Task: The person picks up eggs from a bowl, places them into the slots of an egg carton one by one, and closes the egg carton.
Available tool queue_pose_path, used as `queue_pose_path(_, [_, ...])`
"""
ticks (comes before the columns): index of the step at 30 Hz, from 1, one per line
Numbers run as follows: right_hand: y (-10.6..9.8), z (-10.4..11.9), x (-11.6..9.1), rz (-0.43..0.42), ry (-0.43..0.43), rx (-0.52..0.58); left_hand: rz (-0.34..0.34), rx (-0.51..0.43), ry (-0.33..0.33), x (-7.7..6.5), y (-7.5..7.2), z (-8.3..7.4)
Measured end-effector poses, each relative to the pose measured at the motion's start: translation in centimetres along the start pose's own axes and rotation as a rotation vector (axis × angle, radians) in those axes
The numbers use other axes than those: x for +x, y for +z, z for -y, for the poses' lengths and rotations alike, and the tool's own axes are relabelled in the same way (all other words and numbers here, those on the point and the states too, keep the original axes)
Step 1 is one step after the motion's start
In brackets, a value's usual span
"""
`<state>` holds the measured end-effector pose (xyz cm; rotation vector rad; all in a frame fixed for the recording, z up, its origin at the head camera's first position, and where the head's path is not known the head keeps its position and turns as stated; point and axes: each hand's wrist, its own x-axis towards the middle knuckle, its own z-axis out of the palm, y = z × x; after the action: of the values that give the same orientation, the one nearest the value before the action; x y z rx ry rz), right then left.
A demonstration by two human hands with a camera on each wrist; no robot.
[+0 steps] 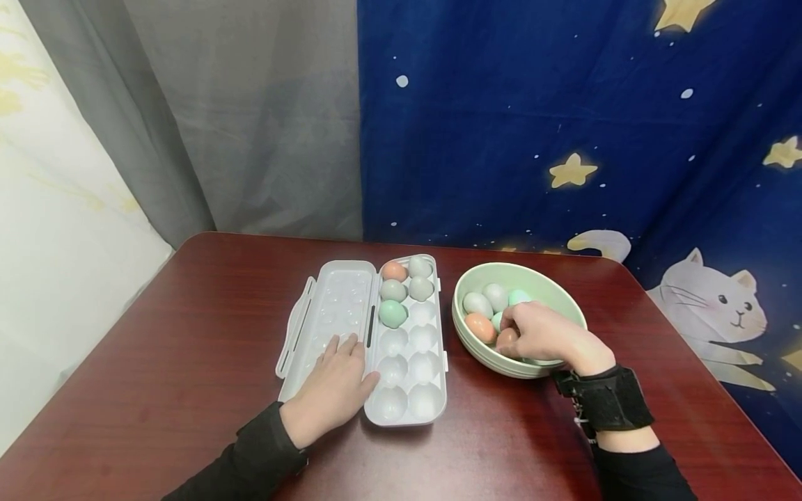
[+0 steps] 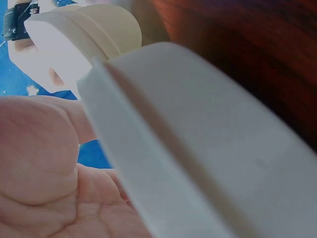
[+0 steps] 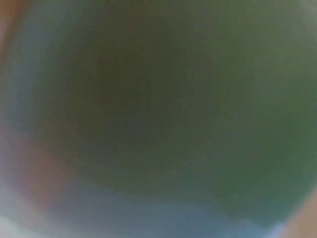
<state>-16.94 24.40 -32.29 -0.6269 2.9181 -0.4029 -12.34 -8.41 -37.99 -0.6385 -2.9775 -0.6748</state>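
On a red-brown table (image 1: 219, 327), a person's left hand (image 1: 333, 383) lies over the open lid (image 1: 341, 289) of a white egg carton (image 1: 406, 419), fingers extended; five eggs (image 1: 393, 314) sit at the carton's far end. To the right, a pale green bowl (image 1: 491, 364) holds more eggs (image 1: 480, 327), and the right hand (image 1: 548, 332) reaches in, fingers curled around a brownish egg (image 1: 507, 339), though the right wrist view is too blurred to confirm it

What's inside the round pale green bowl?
Two pale grey eggs, one orange egg, partly visible mint eggs, and a brownish egg gripped by the right hand, which hides whatever lies beneath.
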Motion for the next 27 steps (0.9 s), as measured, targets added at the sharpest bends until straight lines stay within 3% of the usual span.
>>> queue_pose_path(7, [-0.8,0.5,-0.2,-0.210,-0.072,-0.048,-0.010,-0.002,0.003,0.0,-0.1,0.1])
queue_pose_path(10, [-0.9,0.7,-0.2,-0.261,-0.083,-0.071,-0.005,-0.025,-0.014,-0.1,0.1,0.2])
queue_pose_path(16, [-0.8,0.8,-0.1,-0.280,-0.089,-0.085,-0.019,-0.060,-0.028,-0.4,0.6,0.0])
queue_pose_path(23, [-0.8,1.1,-0.4,-0.283,-0.091,-0.076,0.016,-0.141,-0.021,-0.7,0.9,-0.3])
queue_pose_path(27, [-0.9,1.2,-0.4,-0.301,-0.096,-0.073,0.026,-0.113,-0.008,-0.7,1.1,-0.3])
